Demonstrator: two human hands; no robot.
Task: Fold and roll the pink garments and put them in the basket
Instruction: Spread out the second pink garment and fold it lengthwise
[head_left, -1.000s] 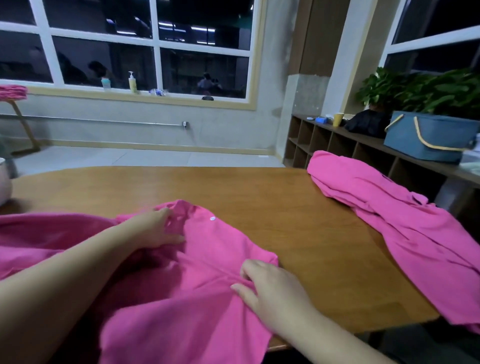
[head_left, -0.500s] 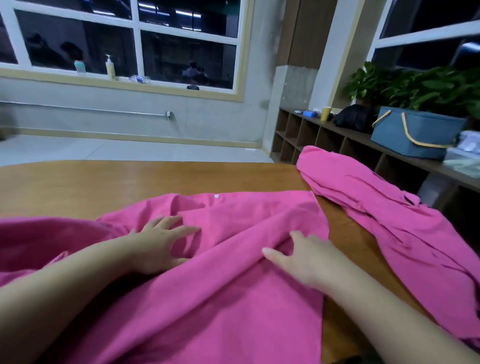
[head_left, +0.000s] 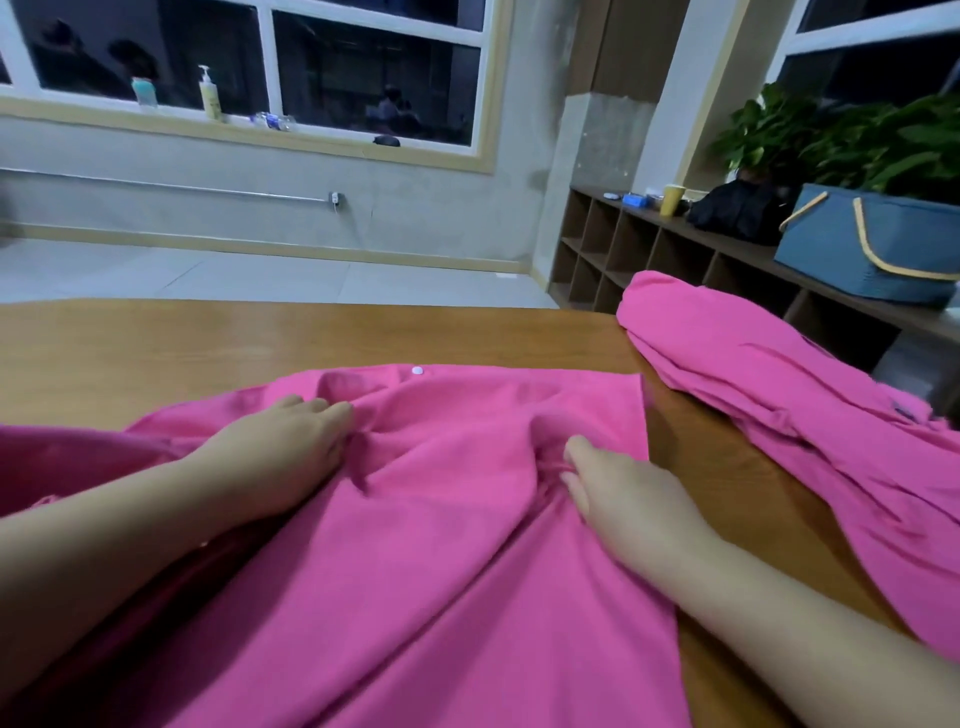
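A pink garment (head_left: 441, 545) with a white button lies spread and creased on the wooden table (head_left: 208, 338) right in front of me. My left hand (head_left: 291, 452) rests on its left part, fingers together and pressing into the cloth. My right hand (head_left: 623, 493) lies on its right part and pinches a small fold between thumb and forefinger. Creases run out from both hands. A second pink garment (head_left: 779, 415) lies crumpled over the table's right edge. The blue basket (head_left: 872, 244) with yellow handles stands on the shelf unit at the far right.
More pink cloth (head_left: 67, 462) lies at the left under my left forearm. The low cubby shelf (head_left: 649, 249) along the right wall holds a black bag (head_left: 737, 213), a yellow cup (head_left: 671, 199) and plants (head_left: 857, 140). Bottles stand on the window sill (head_left: 208, 124).
Both hands spread the garment out toward the right across the table, then drew closer together; the cloth now bunches at their fingertips. The camera has tilted and moved closer.
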